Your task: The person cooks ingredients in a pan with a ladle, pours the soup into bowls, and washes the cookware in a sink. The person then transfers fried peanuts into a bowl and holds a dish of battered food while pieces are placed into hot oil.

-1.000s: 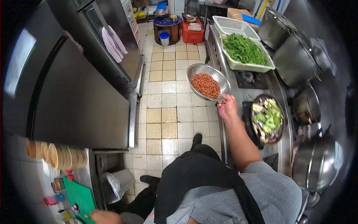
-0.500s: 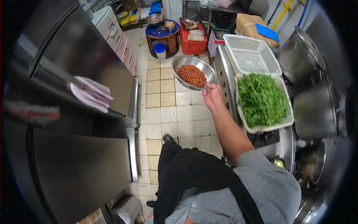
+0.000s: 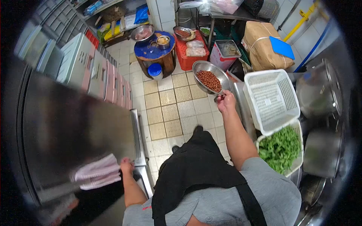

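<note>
My right hand is closed on the near rim of a perforated metal bowl, which hangs above the tiled floor. Reddish-brown peanuts lie inside it, gathered in the middle. On the left, my left hand is beside a pink-and-white striped towel that hangs at the steel fridge. Its fingers are small and blurred, so what they hold, if anything, cannot be made out.
Right, a white basket overlaps a basket of leafy greens beside large pots. Ahead are a red crate, a round blue-topped table and a paper-wrapped bundle. Pink-fronted drawers stand left.
The view has moved forward past the stove, bringing the crate and blue-topped table closer. My left hand has come into view by the towel. My right hand still holds the bowl.
</note>
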### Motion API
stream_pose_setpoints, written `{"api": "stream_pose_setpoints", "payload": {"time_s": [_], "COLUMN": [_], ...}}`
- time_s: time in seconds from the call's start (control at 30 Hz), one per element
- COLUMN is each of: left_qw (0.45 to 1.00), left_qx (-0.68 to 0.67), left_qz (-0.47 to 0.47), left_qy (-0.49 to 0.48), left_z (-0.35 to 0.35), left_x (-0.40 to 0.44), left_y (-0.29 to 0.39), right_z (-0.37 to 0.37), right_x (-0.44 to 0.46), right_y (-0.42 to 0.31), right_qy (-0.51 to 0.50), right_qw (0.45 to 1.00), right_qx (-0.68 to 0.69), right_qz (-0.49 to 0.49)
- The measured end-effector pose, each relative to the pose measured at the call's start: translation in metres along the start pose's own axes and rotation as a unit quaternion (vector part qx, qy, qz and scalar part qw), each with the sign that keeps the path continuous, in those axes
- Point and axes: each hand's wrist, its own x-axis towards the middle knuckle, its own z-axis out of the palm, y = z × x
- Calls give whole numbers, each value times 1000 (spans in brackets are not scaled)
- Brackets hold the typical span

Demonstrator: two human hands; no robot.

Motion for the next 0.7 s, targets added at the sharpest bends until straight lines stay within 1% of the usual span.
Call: {"api": "stream_pose_setpoints", "payload": {"time_s": [0.07,0.1,0.17,0.2,0.27,0.33,0.4,0.43,0.5,0.57,0.6,0.63,0.7], "left_qw": [996,996,991,989,978,973,978,957,901,859,846,840,840], "left_qx": [25,28,41,58,98,139,75,227,382,460,481,490,488], "left_qz": [76,76,117,118,105,47,-36,-4,4,-10,-21,-31,-52], "left_qy": [-28,-30,-48,-67,-152,-178,-190,-183,-205,-225,-228,-230,-230], "left_z": [46,79,144,172,198,216,219,222,208,187,179,177,181], "left_x": [49,58,46,35,49,66,60,41,41,57,66,81,121], "left_y": [74,105,164,182,170,144,121,137,120,101,106,112,143], "right_z": [17,29,54,68,85,112,137,148,169,197,207,217,244], "right_x": [46,68,117,143,192,241,284,306,349,380,398,414,442], "right_y": [-2,-3,-5,-5,-5,-8,-9,-9,-5,-1,2,6,10], "right_qy": [4,4,10,22,54,63,89,94,88,108,103,95,110], "right_qw": [1000,1000,1000,999,997,996,992,991,991,990,989,989,988], "right_qx": [17,21,24,33,44,50,75,72,87,83,91,99,101], "right_qz": [2,5,12,17,34,38,52,55,54,44,47,47,48]}}
